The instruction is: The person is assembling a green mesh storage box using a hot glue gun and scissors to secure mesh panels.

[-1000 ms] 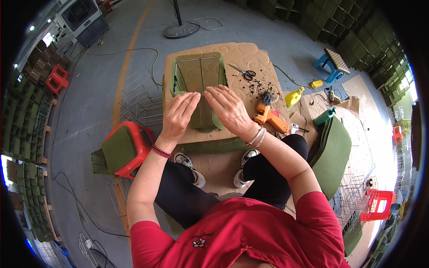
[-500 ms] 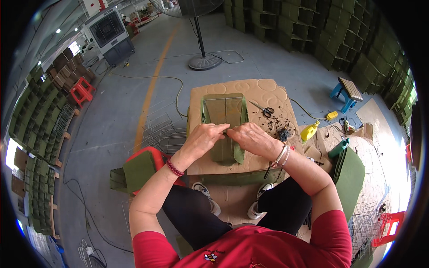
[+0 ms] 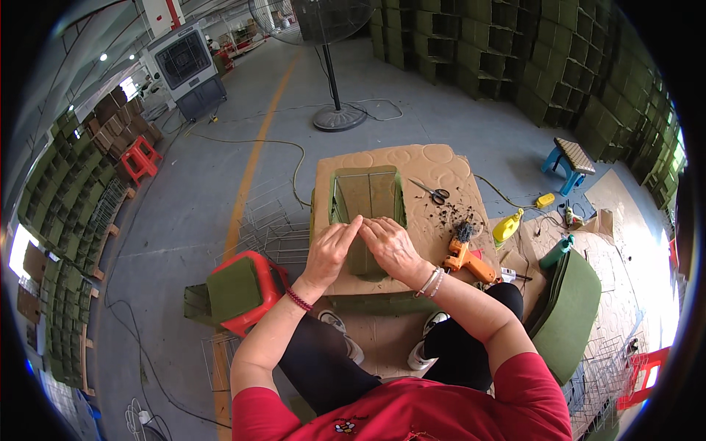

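Observation:
A green fabric box with a thin wire frame (image 3: 368, 187) lies on the cardboard-topped table (image 3: 434, 165) in front of me. Over its near half, my left hand (image 3: 329, 252) and my right hand (image 3: 391, 250) come together at the fingertips. Both hands are closed in a pinch, with the thumbs turned down out of sight. What they pinch, perhaps the box's fabric or wire, is hidden beneath the fingers. Right of my right hand lies an orange glue gun (image 3: 471, 261), beside a dark tuft (image 3: 462, 232). Black-handled scissors (image 3: 439, 195) rest near the box's far right corner.
Dark scraps (image 3: 448, 213) litter the tabletop. A yellow bottle (image 3: 507, 228) and a green bottle (image 3: 557, 251) stand to the right, near stacked green panels (image 3: 570, 309). At left is a red stool (image 3: 268, 275) bearing green pieces. A pedestal fan (image 3: 340, 116) stands beyond.
My hands have drawn closer together, with fingers pointing up and forward. My right forearm has shifted left and down, uncovering the orange glue gun. The whole view has tilted slightly upward.

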